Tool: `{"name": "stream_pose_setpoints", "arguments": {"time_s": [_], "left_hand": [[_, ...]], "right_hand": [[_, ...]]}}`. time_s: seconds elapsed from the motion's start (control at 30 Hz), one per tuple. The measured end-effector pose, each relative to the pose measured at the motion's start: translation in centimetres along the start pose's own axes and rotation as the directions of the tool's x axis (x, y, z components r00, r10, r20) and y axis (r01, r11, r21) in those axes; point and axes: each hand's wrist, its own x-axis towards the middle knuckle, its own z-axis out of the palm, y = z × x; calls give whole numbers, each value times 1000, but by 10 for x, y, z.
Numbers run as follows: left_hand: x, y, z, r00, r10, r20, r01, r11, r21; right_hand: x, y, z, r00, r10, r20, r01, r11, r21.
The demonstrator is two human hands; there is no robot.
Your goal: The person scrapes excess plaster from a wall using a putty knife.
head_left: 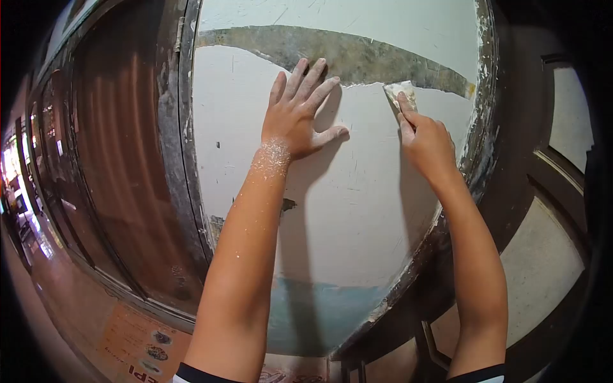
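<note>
My left hand point(299, 108) lies against the wall panel point(357, 210) with its fingers spread, holding nothing. White dust and flakes cover its fingertips and wrist. In my right hand point(426, 137) is a scraper point(400, 94), its blade smeared with white material and pressed to the panel. The blade meets the lower edge of a bare grey-brown band point(357, 57), where the white paint point(242, 96) is ragged. Above that band the panel is pale and painted; near its bottom a blue-green strip point(319, 313) shows. My right fingers hide the scraper's handle.
Dark, worn frame posts point(171, 108) border the panel, flecked with paint. To the left stands a dark door with a reddish-brown curtain point(115, 159). Dark-framed panelling point(543, 268) is on the right. Printed cardboard point(140, 345) lies on the floor at lower left.
</note>
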Motion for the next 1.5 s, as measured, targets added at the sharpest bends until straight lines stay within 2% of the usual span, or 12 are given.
{"name": "stream_pose_setpoints", "arguments": {"time_s": [0.03,0.23,0.33,0.43,0.57,0.63,0.7,0.8,1.0,1.27,1.43,1.5], "left_hand": [[-4,-6,-2,1000,-3,1,3,999,-52],[-41,-59,-30,995,-65,69,53,984,173],[-43,-63,-35,987,-98,124,74,980,184],[-40,-60,-39,975,-146,170,119,980,161],[-41,-58,-43,974,-162,156,151,985,81],[-32,-49,-57,907,-278,317,207,949,238],[-22,-44,-64,866,-317,386,224,937,267],[-12,-35,-75,733,-422,534,270,901,340],[-4,-26,-80,648,-495,579,331,867,371],[0,-22,-80,597,-538,595,359,842,402],[2,-24,-84,585,-536,608,368,844,391],[-1,-23,-81,609,-529,591,368,848,380]], "right_hand": [[1,1,1,1000,7,0,-7,1000,-12],[-1,-1,4,999,-11,-40,11,1000,9],[-6,-9,-3,998,60,8,-60,998,35],[-6,-11,-1,999,38,-23,-38,999,1],[-5,-13,6,996,86,3,-86,996,12],[-8,-18,5,996,88,16,-88,995,35],[-6,-15,10,999,45,-25,-45,999,3],[-10,-19,13,997,65,-38,-62,996,65],[-11,-25,14,993,117,32,-118,992,32],[-12,-30,13,997,80,-14,-79,994,77],[-13,-30,20,998,21,-62,-18,999,43],[-16,-32,18,996,71,-54,-66,994,82]]}}
